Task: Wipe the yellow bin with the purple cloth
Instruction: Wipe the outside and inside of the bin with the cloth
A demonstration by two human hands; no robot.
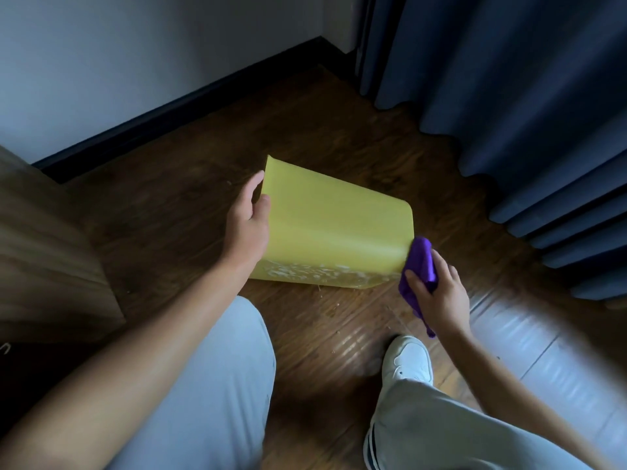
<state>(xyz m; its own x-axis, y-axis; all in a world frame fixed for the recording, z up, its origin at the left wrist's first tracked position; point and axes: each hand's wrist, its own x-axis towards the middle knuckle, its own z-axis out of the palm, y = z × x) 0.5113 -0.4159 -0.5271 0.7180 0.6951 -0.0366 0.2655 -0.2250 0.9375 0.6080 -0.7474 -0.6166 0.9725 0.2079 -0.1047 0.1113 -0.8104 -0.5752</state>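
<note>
Two bare hands work on one smooth yellow plastic bin (336, 228), which sits at the centre of the head view on a dark brown wood-plank floor (339, 130). The yellow bin is tilted, its lower edge touching the floor; a band of pale flaky residue (312, 271) runs along that lower edge.

The left hand (247, 222) is at 9 o'clock of the bin. Its fingers curl round the bin's left edge and hold it, thumb on the near face.

The right hand (437, 293) is at 4 o'clock of the bin. It grasps a bunched purple cloth (422, 262), fingers wrapped over the fabric. The upper end of the cloth touches the bin's right edge near its lower corner; a loose tail hangs below the hand.

Surroundings:
- A white wall with a dark skirting board (190, 103) at 11 o'clock.
- Dark blue pleated curtains (509, 79) at 1 to 3 o'clock, reaching the floor.
- A wood-grain cabinet side (44, 249) at 9 o'clock.
- A white sneaker (407, 359) and light grey trouser legs (217, 385) at 6 o'clock.
</note>
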